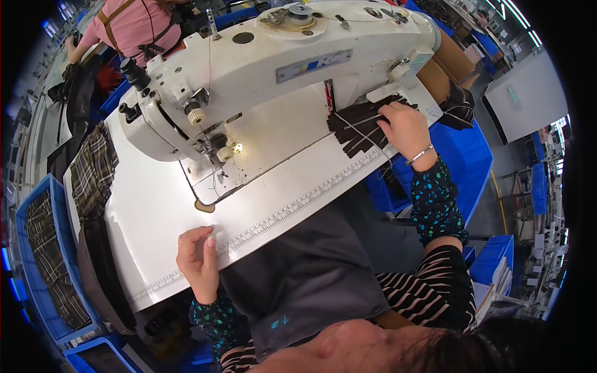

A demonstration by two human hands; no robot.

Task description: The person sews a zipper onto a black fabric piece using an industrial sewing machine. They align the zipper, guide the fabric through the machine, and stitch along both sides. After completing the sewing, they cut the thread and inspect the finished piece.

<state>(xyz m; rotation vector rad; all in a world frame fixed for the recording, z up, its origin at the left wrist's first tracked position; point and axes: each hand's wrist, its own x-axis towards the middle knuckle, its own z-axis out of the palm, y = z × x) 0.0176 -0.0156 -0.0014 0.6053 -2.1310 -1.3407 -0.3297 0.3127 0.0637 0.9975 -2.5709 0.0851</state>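
Observation:
My right hand (405, 132) reaches over a bundle of dark brown fabric strips (356, 127) at the right end of the white sewing table. Its thumb and fingertips close on the strips at the bundle's right side, and a pale cord (360, 133) runs across them. My left hand (199, 261) hovers by the table's front edge near the printed ruler scale (292, 204). Its fingers are loosely bent, the thumb stands apart, and nothing is in it. Between and beyond my hands stands a white industrial sewing machine (261, 68), its needle area lit by a small lamp.
Plaid fabric (94, 166) and a dark piece (99, 267) hang over the table's left end. A blue crate (55, 186) of plaid pieces stands beside it. Blue bins (476, 152) sit to the right. Someone in a pink top (134, 25) works beyond the machine.

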